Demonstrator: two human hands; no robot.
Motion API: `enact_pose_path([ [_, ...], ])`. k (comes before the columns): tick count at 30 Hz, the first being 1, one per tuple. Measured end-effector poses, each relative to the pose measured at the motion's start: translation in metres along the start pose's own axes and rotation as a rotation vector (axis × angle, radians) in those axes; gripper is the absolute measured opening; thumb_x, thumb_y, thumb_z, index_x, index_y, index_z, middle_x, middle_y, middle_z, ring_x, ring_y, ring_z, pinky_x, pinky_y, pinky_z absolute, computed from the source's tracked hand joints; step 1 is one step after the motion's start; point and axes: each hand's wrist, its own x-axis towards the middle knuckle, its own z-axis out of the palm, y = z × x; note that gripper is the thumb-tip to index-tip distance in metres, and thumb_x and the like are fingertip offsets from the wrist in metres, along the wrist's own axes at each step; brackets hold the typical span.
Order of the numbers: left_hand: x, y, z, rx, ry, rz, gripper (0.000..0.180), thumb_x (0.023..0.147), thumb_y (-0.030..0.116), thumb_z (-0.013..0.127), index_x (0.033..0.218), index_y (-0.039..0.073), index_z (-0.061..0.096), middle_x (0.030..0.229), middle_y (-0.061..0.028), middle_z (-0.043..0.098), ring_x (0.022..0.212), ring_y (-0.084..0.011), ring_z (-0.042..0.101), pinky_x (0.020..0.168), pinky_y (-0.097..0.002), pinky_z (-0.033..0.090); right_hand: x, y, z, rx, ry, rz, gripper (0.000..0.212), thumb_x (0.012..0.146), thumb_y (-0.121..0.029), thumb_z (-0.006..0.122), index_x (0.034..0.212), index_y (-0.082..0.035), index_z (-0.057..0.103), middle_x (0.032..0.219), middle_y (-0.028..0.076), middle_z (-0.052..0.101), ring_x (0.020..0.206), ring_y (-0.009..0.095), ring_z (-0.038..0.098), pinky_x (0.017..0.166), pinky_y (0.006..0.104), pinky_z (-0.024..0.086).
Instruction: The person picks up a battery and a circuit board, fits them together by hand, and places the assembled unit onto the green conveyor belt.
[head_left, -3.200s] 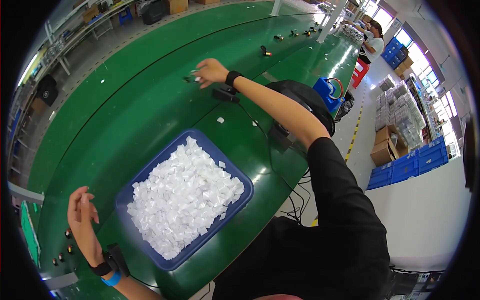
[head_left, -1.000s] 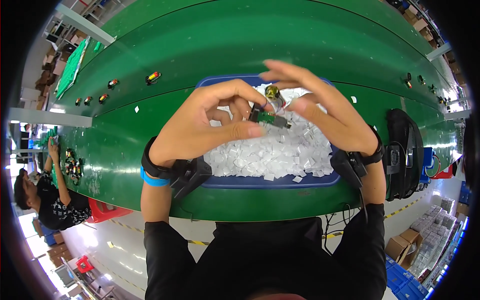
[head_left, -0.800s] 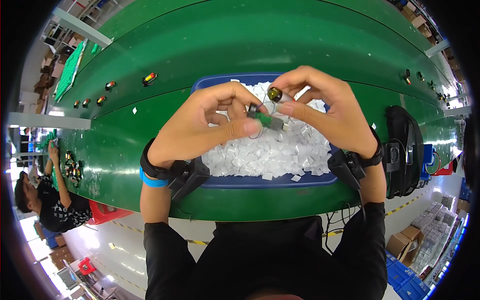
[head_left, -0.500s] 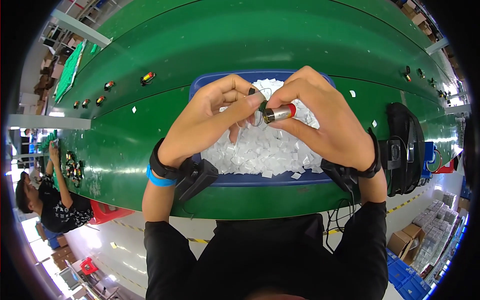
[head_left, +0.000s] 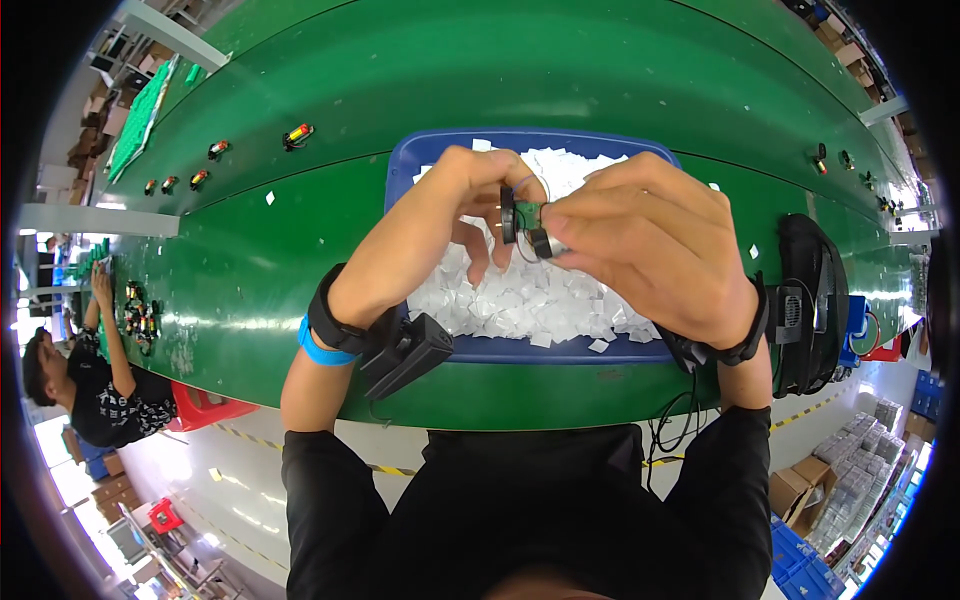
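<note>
Above a blue bin (head_left: 400, 165) heaped with small white slips (head_left: 500, 310), my two hands hold parts of one small wired assembly. My right hand (head_left: 655, 230) pinches a cylindrical battery cell (head_left: 549, 243), mostly hidden by its fingers. A little green circuit board (head_left: 529, 214) sits at those fingertips, joined by thin wires. My left hand (head_left: 465, 185) is closed at the top of a black round disc (head_left: 509, 215), seen nearly edge-on beside the board. Its lower fingers hang loosely over the slips.
Several similar wired cells (head_left: 298, 136) lie along the green table (head_left: 500, 70), left and far right. A black case (head_left: 805, 300) stands right of the bin. Cables (head_left: 680, 425) hang at the table's front edge. A co-worker (head_left: 105, 390) sits at the far left.
My right hand has turned, so the cell's red end is now hidden. The black disc and green board have come into clearer view between my hands.
</note>
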Motion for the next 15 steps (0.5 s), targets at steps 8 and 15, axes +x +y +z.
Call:
enact_pose_path([
  [8,-0.006,0.008,0.010,0.066,0.125,0.026,0.024,0.092,0.013,0.052,0.109,-0.001,0.061,0.081,-0.0044,0.060,0.061,-0.0100,0.056,0.051,-0.0227,0.046,-0.002,0.003,0.003,-0.140,0.071,-0.043,0.024,0.064,0.001,0.081,0.085,-0.005,0.073,0.092,0.006,0.073,0.081,0.023,0.066,0.060,0.0290,0.056],
  [15,-0.005,-0.010,0.005,0.121,0.081,0.162,0.025,0.090,0.006,0.057,0.114,-0.003,0.059,0.085,-0.0047,0.060,0.065,-0.0106,0.060,0.057,-0.0239,0.052,0.001,-0.007,0.003,-0.174,0.093,0.057,0.024,0.065,0.004,0.080,0.087,-0.004,0.073,0.093,0.007,0.074,0.086,0.023,0.066,0.064,0.0270,0.057],
])
